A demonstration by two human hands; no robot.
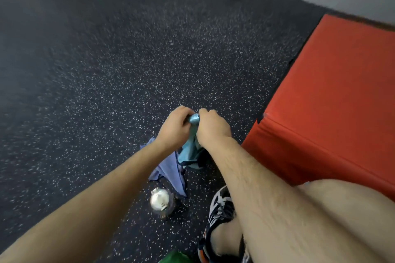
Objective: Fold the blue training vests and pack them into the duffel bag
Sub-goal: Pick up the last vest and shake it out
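Observation:
My left hand [177, 127] and my right hand [210, 126] are held close together above the dark speckled floor, both gripping the top of a light blue training vest [188, 151]. A bunched bit of its shiny fabric shows between my fists. The vest hangs down below my hands, and its dark-trimmed lower edge is near the floor. A second, more purple-blue vest [168, 172] droops under my left wrist, but the frame does not show what holds it. No duffel bag is in view.
A red padded mat or box [333, 100] fills the right side, and my bare knee [333, 209] is in front of it. A round metal bottle lid [160, 199] sits on the floor beside my patterned shoe [220, 205]. Something green [175, 257] peeks in at the bottom edge.

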